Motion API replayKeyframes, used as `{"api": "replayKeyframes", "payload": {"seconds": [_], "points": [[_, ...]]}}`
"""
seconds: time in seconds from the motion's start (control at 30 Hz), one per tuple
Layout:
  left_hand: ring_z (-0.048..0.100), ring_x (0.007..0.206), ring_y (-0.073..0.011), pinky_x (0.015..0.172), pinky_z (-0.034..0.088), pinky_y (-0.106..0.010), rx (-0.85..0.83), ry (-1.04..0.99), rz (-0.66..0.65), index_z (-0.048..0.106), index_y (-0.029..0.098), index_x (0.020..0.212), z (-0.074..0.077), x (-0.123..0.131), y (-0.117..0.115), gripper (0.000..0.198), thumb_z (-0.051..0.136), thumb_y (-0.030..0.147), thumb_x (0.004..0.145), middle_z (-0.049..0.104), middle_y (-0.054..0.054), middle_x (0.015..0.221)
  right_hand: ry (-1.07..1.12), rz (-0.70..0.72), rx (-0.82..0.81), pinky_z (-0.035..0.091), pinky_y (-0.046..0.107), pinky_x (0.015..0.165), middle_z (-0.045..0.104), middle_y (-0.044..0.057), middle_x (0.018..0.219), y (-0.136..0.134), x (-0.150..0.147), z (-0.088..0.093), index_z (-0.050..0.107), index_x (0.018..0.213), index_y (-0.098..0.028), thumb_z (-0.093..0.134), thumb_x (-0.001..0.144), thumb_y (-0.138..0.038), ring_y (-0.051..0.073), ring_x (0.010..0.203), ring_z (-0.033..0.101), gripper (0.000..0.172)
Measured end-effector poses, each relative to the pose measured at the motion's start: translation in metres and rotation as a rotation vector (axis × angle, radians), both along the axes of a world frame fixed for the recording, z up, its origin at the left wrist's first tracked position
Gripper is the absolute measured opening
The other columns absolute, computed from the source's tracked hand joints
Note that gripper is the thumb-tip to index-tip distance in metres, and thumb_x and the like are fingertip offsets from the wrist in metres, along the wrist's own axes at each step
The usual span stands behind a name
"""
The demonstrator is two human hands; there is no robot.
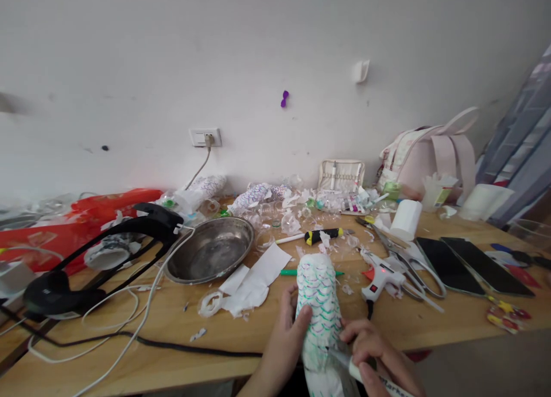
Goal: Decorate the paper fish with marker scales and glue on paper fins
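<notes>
A white paper-covered, bottle-shaped form (318, 296) drawn with green and purple scale lines stands tilted at the table's front edge. Around its left side my left hand (289, 331) is closed, thumb pressed on the surface. My right hand (379, 351) grips a white marker (353, 369), and its tip meets the lower part of the form among the green scales. Some right fingertips also rest near the form's right side. Behind it lies a green marker (289, 272), partly hidden by the form.
On the right lie a glue gun (381, 276), scissors (424, 271) and two dark phones (450, 265). A metal bowl (172, 271), paper scraps (253, 282) and a utility knife (322, 236) lie farther back. Cables (193, 348) and a black headset (55, 294) occupy the left.
</notes>
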State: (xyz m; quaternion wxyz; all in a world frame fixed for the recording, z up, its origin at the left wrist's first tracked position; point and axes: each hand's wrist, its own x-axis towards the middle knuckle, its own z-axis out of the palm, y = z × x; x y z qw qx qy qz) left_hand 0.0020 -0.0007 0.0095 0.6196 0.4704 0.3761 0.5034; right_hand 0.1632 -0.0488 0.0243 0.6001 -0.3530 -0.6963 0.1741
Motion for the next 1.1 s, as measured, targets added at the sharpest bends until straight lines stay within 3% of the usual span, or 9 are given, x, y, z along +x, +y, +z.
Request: {"api": "replayKeyframes", "payload": {"seconds": [0.17, 0.33, 0.5, 0.67, 0.83, 0.93, 1.03, 1.1], "points": [[0.057, 0.112, -0.0305, 0.099, 0.041, -0.043, 0.02, 0.101, 0.043, 0.055, 0.02, 0.108, 0.001, -0.001, 0.001, 0.05, 0.06, 0.057, 0.076, 0.066, -0.011, 0.114, -0.107, -0.076, 0.052, 0.049, 0.026, 0.063, 0.06, 0.002, 0.07, -0.001, -0.015, 0.004, 0.054, 0.076, -0.023, 0.049, 0.088, -0.022, 0.017, 0.069, 0.062, 0.013], [0.057, 0.112, -0.0309, 0.099, 0.041, -0.044, 0.033, 0.063, 0.04, 0.054, 0.019, 0.109, -0.004, -0.001, 0.002, 0.051, 0.061, 0.056, 0.075, 0.066, -0.012, 0.114, 0.104, -0.133, -0.08, 0.048, 0.026, 0.067, 0.061, 0.003, 0.072, -0.004, -0.017, 0.0, 0.055, 0.068, -0.022, 0.048, 0.092, -0.035, 0.018, 0.071, 0.06, 0.028], [0.057, 0.113, -0.032, 0.1, 0.04, -0.047, 0.018, 0.017, 0.053, 0.051, 0.019, 0.108, 0.001, 0.001, 0.002, 0.052, 0.063, 0.056, 0.073, 0.065, -0.014, 0.117, 0.177, -0.046, -0.166, 0.054, 0.021, 0.067, 0.07, 0.003, 0.078, 0.0, -0.002, -0.004, 0.06, 0.071, -0.022, 0.05, 0.091, -0.028, 0.017, 0.076, 0.067, 0.023], [0.058, 0.113, -0.0344, 0.1, 0.041, -0.049, 0.005, 0.005, 0.066, 0.052, 0.019, 0.108, 0.002, 0.003, 0.003, 0.061, 0.067, 0.061, 0.067, 0.065, -0.015, 0.116, 0.253, 0.027, -0.165, 0.058, 0.028, 0.069, 0.067, 0.006, 0.074, 0.004, 0.009, -0.008, 0.06, 0.069, -0.021, 0.051, 0.09, -0.027, 0.021, 0.077, 0.069, 0.023], [0.059, 0.112, -0.0353, 0.098, 0.043, -0.05, 0.034, 0.011, 0.037, 0.049, 0.018, 0.111, 0.001, 0.003, 0.004, 0.066, 0.067, 0.063, 0.066, 0.064, -0.017, 0.119, 0.031, -0.004, -0.058, 0.055, 0.029, 0.071, 0.063, 0.005, 0.074, -0.002, 0.001, -0.008, 0.059, 0.073, -0.022, 0.052, 0.089, -0.028, 0.021, 0.081, 0.065, 0.018], [0.06, 0.109, -0.0347, 0.097, 0.044, -0.05, 0.047, 0.038, 0.027, 0.049, 0.018, 0.111, 0.001, 0.003, 0.003, 0.065, 0.066, 0.063, 0.067, 0.065, -0.017, 0.116, -0.084, -0.094, -0.003, 0.051, 0.031, 0.082, 0.061, 0.002, 0.075, -0.003, -0.006, -0.005, 0.055, 0.075, -0.023, 0.05, 0.087, -0.023, 0.019, 0.081, 0.063, 0.013], [0.06, 0.111, -0.0329, 0.097, 0.044, -0.047, 0.066, 0.047, 0.015, 0.048, 0.018, 0.112, 0.002, 0.002, 0.002, 0.062, 0.065, 0.06, 0.07, 0.064, -0.017, 0.117, -0.21, -0.046, 0.066, 0.049, 0.027, 0.086, 0.059, -0.001, 0.07, -0.001, -0.009, -0.004, 0.053, 0.077, -0.024, 0.05, 0.083, -0.017, 0.015, 0.075, 0.062, 0.01], [0.059, 0.112, -0.0321, 0.097, 0.043, -0.046, 0.067, 0.041, 0.012, 0.046, 0.018, 0.113, 0.002, 0.001, 0.002, 0.06, 0.065, 0.058, 0.071, 0.064, -0.016, 0.119, -0.198, -0.042, 0.062, 0.048, 0.026, 0.087, 0.059, -0.001, 0.072, -0.001, -0.011, -0.005, 0.053, 0.075, -0.024, 0.049, 0.087, -0.021, 0.015, 0.077, 0.062, 0.013]]}}
